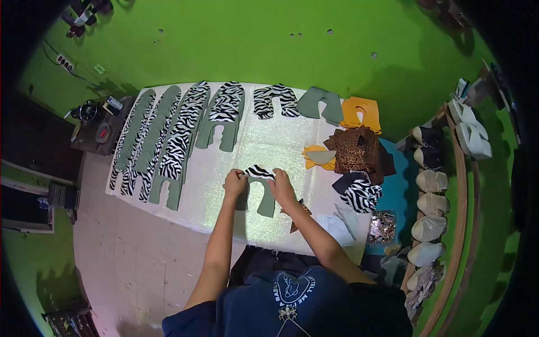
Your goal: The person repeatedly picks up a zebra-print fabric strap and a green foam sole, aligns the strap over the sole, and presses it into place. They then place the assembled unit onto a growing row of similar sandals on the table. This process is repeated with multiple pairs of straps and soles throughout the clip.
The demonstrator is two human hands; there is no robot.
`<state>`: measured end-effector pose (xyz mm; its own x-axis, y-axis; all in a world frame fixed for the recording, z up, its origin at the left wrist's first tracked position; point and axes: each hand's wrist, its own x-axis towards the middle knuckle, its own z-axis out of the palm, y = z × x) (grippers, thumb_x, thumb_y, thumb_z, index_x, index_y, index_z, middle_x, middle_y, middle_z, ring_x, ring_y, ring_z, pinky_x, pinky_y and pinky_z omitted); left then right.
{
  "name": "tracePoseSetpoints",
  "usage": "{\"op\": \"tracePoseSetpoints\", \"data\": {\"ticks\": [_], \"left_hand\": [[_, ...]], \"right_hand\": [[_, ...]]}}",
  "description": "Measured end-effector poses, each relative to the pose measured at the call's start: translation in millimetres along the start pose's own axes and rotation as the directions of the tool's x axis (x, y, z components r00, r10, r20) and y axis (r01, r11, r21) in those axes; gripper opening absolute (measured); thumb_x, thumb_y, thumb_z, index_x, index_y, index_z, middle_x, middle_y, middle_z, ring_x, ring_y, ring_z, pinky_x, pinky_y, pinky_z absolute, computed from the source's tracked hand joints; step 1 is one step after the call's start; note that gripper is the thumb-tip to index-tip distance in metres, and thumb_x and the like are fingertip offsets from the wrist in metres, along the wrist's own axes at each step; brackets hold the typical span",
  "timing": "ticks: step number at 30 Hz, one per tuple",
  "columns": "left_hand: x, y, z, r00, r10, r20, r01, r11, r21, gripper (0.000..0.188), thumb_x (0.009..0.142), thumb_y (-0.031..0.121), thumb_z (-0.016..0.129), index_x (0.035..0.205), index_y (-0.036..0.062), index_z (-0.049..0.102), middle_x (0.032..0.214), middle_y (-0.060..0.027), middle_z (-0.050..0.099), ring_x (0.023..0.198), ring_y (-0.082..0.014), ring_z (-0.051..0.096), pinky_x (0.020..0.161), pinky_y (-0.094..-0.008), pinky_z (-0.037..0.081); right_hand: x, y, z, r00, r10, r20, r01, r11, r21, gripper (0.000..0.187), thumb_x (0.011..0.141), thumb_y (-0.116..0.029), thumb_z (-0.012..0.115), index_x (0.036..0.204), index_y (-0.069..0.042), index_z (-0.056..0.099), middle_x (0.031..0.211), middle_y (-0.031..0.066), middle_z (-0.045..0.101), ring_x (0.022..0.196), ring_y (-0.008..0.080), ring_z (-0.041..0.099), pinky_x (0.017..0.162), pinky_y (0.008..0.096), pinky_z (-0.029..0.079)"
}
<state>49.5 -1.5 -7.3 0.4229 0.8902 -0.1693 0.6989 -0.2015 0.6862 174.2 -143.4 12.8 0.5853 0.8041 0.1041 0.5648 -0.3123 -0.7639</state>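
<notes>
Between my hands is a zebra-print piece (259,172), a curved cut of sheet material, lying over the top of a green U-shaped piece (264,201) near the table's front. My left hand (234,183) is closed on the left end of the zebra-print piece. With closed fingers, my right hand (282,187) grips its right end. The green piece's two legs point toward me, and its upper edge is partly covered. Whether my fingers also pinch the green piece is hidden.
Overlapping rows of green and zebra-print pieces (182,132) cover the table's left side. Zebra (275,100), green (320,104) and orange (360,112) stacks line the back. Leopard-print material (355,150) lies right, near a clear bag (382,226). A rack of shoe forms (432,205) stands far right.
</notes>
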Motion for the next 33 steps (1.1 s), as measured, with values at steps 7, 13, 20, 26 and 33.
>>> {"op": "tracePoseSetpoints", "data": {"ticks": [7,13,20,26,33], "left_hand": [[4,-21,-21,0.953,0.083,0.291,0.071,0.873,-0.482,0.016,0.077,0.016,0.068,0.080,0.0014,0.062,0.069,0.0046,0.054,0.063,-0.0036,0.045,0.058,-0.0197,0.038],[9,-27,-55,0.913,0.100,0.395,0.145,0.826,-0.545,0.016,0.078,0.015,0.068,0.087,0.0036,0.063,0.069,0.0047,0.058,0.061,-0.0028,0.048,0.055,-0.0185,0.039],[47,-47,-114,0.840,0.070,0.538,0.236,0.845,-0.479,0.020,0.079,0.024,0.069,0.087,0.0075,0.061,0.065,0.0071,0.055,0.053,-0.0017,0.045,0.046,-0.0174,0.033],[93,-68,-139,0.831,0.117,0.543,0.197,0.853,-0.484,0.018,0.080,0.023,0.068,0.088,0.0092,0.061,0.066,0.0076,0.057,0.053,-0.0004,0.046,0.045,-0.0161,0.032],[136,-71,-141,0.830,0.146,0.538,0.208,0.814,-0.542,0.016,0.081,0.019,0.065,0.091,0.0078,0.061,0.067,0.0067,0.058,0.053,-0.0003,0.046,0.043,-0.0161,0.031]], "right_hand": [[7,15,-2,0.985,0.108,0.133,-0.134,0.969,0.208,0.025,0.080,-0.017,0.062,0.097,0.000,0.058,0.083,0.0154,0.059,0.076,0.0277,0.059,0.068,0.0344,0.048],[23,9,10,0.947,0.100,0.306,-0.207,0.918,0.339,0.026,0.083,-0.023,0.062,0.089,0.002,0.059,0.072,0.0077,0.056,0.065,0.0125,0.053,0.058,0.0269,0.043],[48,-43,41,0.895,0.171,0.413,-0.371,0.800,0.471,0.019,0.087,-0.018,0.058,0.091,0.000,0.055,0.072,0.0032,0.056,0.062,0.0085,0.052,0.055,0.0220,0.042],[75,-68,76,0.964,0.071,0.255,-0.205,0.807,0.553,0.019,0.087,-0.014,0.057,0.099,0.000,0.053,0.075,0.0021,0.056,0.064,0.0074,0.053,0.058,0.0208,0.043],[102,-73,103,0.957,0.173,0.235,-0.289,0.671,0.683,0.023,0.087,-0.011,0.056,0.107,-0.003,0.049,0.078,0.0001,0.053,0.061,0.0050,0.051,0.047,0.0196,0.042]]}}
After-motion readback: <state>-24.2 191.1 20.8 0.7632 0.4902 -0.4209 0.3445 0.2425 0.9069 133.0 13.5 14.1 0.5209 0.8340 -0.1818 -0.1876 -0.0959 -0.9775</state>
